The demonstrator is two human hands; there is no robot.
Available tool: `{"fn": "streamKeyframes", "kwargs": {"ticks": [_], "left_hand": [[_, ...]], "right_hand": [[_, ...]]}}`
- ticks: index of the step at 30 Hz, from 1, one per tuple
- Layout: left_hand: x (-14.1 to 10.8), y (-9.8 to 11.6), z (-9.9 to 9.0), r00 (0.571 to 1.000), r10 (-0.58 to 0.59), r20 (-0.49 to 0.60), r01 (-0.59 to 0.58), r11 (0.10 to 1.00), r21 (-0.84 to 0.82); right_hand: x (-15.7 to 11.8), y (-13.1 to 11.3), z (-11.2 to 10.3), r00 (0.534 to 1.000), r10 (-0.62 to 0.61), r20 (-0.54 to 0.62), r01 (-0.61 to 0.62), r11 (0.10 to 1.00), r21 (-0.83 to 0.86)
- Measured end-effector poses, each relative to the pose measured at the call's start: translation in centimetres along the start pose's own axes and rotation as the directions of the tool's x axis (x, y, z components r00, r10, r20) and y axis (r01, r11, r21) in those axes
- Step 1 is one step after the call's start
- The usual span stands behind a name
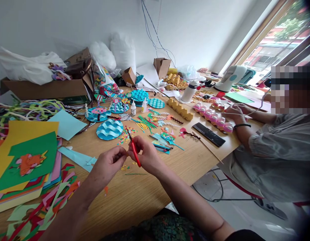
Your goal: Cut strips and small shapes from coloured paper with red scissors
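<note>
My right hand (146, 154) is closed around a pair of red-handled scissors (135, 153), their dark blades pointing away from me. Close beside it, my left hand (108, 166) is pinched at the fingertips, and the two hands meet. Whatever sits between the left fingertips is too small to make out. Just beyond the blades lies a scatter of tiny coloured paper bits (126, 135). A blue paper disc with pale wavy strips (109, 129) rests behind my left hand. Thin green paper strips (147, 122) lie farther back.
Coloured paper sheets (48, 147) and curly offcuts (54, 201) cover the left side. Small glue bottles (133, 108) stand mid-table. To the right are a black phone (209, 134), a pink-painted egg-carton strip (212, 117) and a wooden stick (211, 150). Another person (278, 147) sits at the right.
</note>
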State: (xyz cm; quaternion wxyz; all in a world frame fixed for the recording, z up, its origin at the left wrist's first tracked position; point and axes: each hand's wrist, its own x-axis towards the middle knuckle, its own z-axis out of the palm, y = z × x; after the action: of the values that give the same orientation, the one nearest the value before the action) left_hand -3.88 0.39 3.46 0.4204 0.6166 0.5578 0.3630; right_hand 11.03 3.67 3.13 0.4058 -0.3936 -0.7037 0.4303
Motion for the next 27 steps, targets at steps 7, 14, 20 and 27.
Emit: {"fn": "streamKeyframes", "kwargs": {"ticks": [7,14,20,27], "left_hand": [[-0.3,0.1,0.8,0.997,-0.062,-0.044,0.048,0.962,-0.268],[-0.4,0.1,1.2,0.989,-0.086,-0.117,0.038,0.93,-0.366],[-0.4,0.0,1.3,0.988,-0.085,-0.128,0.027,0.917,-0.398],[-0.5,-0.4,0.1,0.969,-0.143,-0.204,0.033,0.886,-0.463]], "right_hand": [[0.0,-0.1,0.6,0.983,0.173,-0.057,-0.126,0.872,0.472],[-0.2,0.1,1.2,0.979,0.19,-0.077,-0.126,0.853,0.507],[-0.2,0.3,1.7,0.984,0.133,-0.119,-0.067,0.892,0.446],[-1.3,-0.1,0.5,0.995,0.089,-0.055,-0.083,0.991,0.106]]}}
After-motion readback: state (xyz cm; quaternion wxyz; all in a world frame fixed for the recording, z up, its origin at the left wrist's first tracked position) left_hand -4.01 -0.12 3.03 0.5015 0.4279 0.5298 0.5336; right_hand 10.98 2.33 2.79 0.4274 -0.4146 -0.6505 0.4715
